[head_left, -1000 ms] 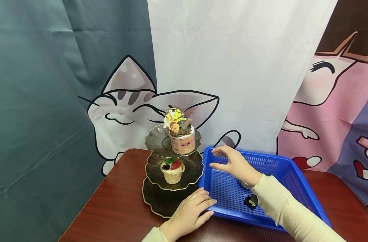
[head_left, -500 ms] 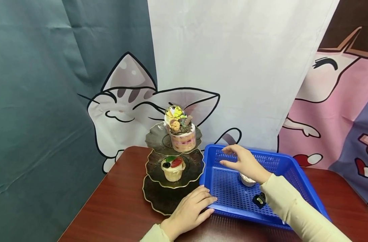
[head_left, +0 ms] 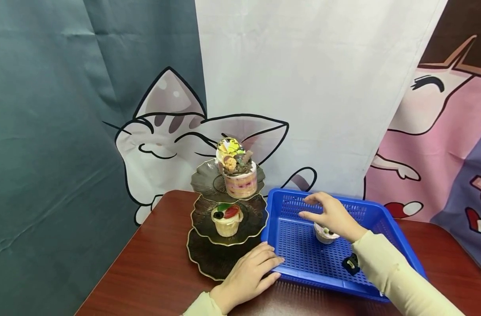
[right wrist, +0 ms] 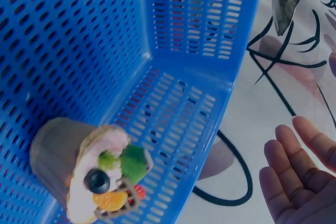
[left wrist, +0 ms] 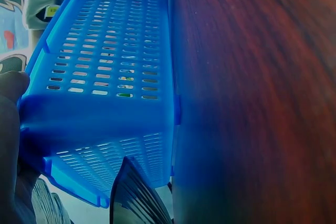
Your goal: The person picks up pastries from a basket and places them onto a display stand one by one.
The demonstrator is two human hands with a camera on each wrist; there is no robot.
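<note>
My right hand (head_left: 335, 218) hovers over the blue plastic basket (head_left: 323, 281), thumb and fingers spread apart with nothing between them. Partly hidden below it, a fruit-topped cupcake (head_left: 325, 237) sits in the basket. The right wrist view shows this cupcake (right wrist: 100, 174) with a dark berry, an orange segment and a green piece on cream. My left hand (head_left: 250, 274) rests on the near left corner of the basket rim, fingers extended. To the left, a tiered stand (head_left: 205, 259) carries a cupcake (head_left: 227, 221) on its middle plate and a layered dessert cup (head_left: 240, 182) on top.
Behind that dessert cup stands a second cup with yellow topping (head_left: 229, 147). A small black device (head_left: 350, 264) is at the right cuff. The reddish-brown table (head_left: 141, 263) extends left of the stand. A cartoon-printed curtain (head_left: 323, 87) hangs behind.
My right hand has moved rightward over the basket, away from the stand. More of the cupcake inside the basket now shows. The left hand stays on the rim.
</note>
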